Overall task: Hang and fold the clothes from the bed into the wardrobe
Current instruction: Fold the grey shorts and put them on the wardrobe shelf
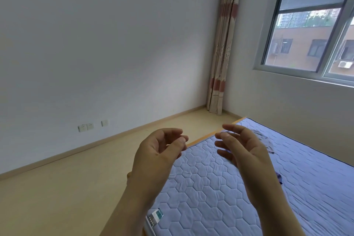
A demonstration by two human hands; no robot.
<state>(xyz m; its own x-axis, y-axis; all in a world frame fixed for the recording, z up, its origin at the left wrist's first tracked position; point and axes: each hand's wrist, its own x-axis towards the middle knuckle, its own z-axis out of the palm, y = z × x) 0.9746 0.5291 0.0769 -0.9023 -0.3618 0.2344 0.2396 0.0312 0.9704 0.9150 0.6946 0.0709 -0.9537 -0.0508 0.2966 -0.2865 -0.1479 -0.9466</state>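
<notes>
Pale-blue quilted mattress under raised left hand and right hand, both loosely curled, holding nothing; grey garment flat just beyond right hand, dark cloth beside its wrist.

Two hands are in view, a left hand and a right hand. There is one mattress, and it carries one label. Two pieces of clothing lie on it: one grey garment and one dark blue cloth, mostly hidden behind the right arm. The wall has three plates, two side by side and one apart. There is one curtain and one window, with one air-conditioner unit outside.
</notes>
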